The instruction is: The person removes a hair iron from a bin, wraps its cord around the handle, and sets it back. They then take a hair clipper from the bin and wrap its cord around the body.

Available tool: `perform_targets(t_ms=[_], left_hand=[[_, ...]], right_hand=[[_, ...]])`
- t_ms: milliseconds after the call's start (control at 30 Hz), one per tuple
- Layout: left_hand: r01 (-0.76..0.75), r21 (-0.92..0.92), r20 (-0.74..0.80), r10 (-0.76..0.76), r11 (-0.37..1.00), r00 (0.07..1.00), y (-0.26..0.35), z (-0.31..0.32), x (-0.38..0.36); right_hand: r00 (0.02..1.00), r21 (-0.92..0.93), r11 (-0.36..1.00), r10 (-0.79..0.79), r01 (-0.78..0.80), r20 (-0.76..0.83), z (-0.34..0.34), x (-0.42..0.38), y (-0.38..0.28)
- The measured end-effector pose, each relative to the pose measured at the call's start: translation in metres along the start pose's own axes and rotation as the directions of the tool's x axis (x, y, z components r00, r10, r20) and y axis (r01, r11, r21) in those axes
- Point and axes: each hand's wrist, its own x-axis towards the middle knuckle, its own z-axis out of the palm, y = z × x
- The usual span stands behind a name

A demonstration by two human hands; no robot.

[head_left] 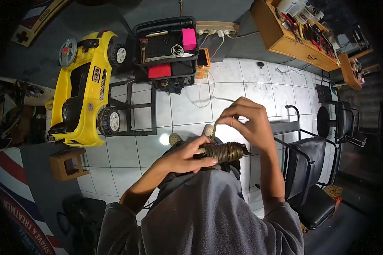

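Observation:
Above my lap, my left hand [181, 156] is closed around one end of a cylinder wrapped in brownish cord [226, 152]. The turns lie side by side, and the far right end looks darker and uneven. A loose length of flat, tan cord [214, 131] rises from the wrapped part. Its upper end is pinched between the thumb and fingers of my right hand [250, 121], which is raised above and to the right of the cylinder. What the cord is wound on is mostly hidden.
A yellow ride-on toy car [83, 91] is at left by a dark metal frame [153, 106]. Ahead stands a black tiered cart [166, 51]. A wooden drawer unit [293, 42] with tools is at upper right, black chairs [306, 170] at right.

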Motion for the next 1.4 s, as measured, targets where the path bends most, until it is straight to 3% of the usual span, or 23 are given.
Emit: perform_targets(t_ms=[100,267,333,367,400,467,533,600,633,733,800,867,900,1000,1133,1233,1300,1400], left_hand=[[-0.155,0.360,-0.237,0.251,0.920,0.939,-0.003,0.000,0.003],[-0.280,0.291,-0.316,0.368,0.915,0.874,-0.002,-0.008,0.004],[-0.294,0.418,-0.382,0.459,0.860,0.802,0.006,-0.010,0.002],[-0.318,0.395,-0.382,0.468,0.862,0.797,0.015,-0.008,-0.003],[-0.318,0.393,-0.382,0.468,0.863,0.797,0.015,-0.009,-0.003],[-0.386,0.372,-0.430,0.525,0.844,0.734,0.014,-0.012,-0.002],[-0.362,0.411,-0.427,0.528,0.837,0.735,0.018,-0.019,-0.004],[-0.441,0.562,-0.361,0.687,0.700,0.630,0.014,-0.025,-0.004],[-0.438,0.564,-0.363,0.687,0.700,0.630,0.014,-0.027,-0.008],[-0.402,0.562,-0.334,0.643,0.723,0.690,0.017,-0.027,-0.014],[-0.459,0.406,-0.355,0.599,0.790,0.718,0.012,-0.030,-0.014],[-0.473,0.404,-0.369,0.613,0.783,0.698,0.010,-0.031,-0.015],[-0.488,0.406,-0.378,0.628,0.773,0.680,0.009,-0.031,-0.015],[-0.464,0.430,-0.415,0.626,0.775,0.660,0.007,-0.036,-0.019],[-0.473,0.538,-0.351,0.695,0.698,0.627,0.011,-0.040,-0.026],[-0.496,0.499,-0.290,0.676,0.711,0.677,0.010,-0.043,-0.028],[-0.593,0.301,-0.314,0.665,0.747,0.678,0.008,-0.041,-0.029],[-0.631,0.269,-0.268,0.686,0.728,0.677,0.004,-0.041,-0.029]], right_hand=[[0.997,-0.001,0.998,-0.055,0.056,0.045,-0.003,-0.005,-0.021],[0.998,-0.021,0.999,-0.045,0.046,0.036,-0.005,-0.020,-0.039],[0.998,0.045,0.999,0.018,-0.021,0.067,-0.004,-0.026,-0.044],[0.984,0.062,0.989,0.126,-0.134,0.127,-0.006,-0.026,-0.051],[0.984,0.061,0.989,0.128,-0.136,0.128,-0.004,-0.028,-0.046],[0.862,-0.046,0.940,0.329,-0.338,0.386,0.001,-0.033,-0.030],[0.868,0.004,0.935,0.327,-0.354,0.373,0.008,-0.030,-0.033],[0.888,0.294,0.865,0.296,-0.406,0.353,0.019,-0.031,-0.030],[0.885,0.452,0.772,0.305,-0.446,0.353,0.027,-0.033,-0.023],[0.891,0.600,0.666,0.252,-0.444,0.379,0.043,-0.029,-0.017],[0.876,0.605,0.638,0.282,-0.476,0.392,0.049,-0.026,-0.022],[0.833,0.631,0.549,0.285,-0.548,0.475,0.053,-0.025,-0.022],[0.790,0.659,0.436,0.339,-0.613,0.511,0.054,-0.025,-0.023],[0.775,0.697,0.342,0.329,-0.631,0.540,0.061,-0.029,-0.016],[0.780,0.648,0.433,0.354,-0.626,0.516,0.067,-0.030,-0.015],[0.826,0.622,0.543,0.351,-0.564,0.442,0.059,-0.029,-0.030],[0.837,0.589,0.595,0.369,-0.546,0.404,0.055,-0.031,-0.038],[0.880,0.536,0.701,0.328,-0.471,0.345,0.058,-0.032,-0.039]])
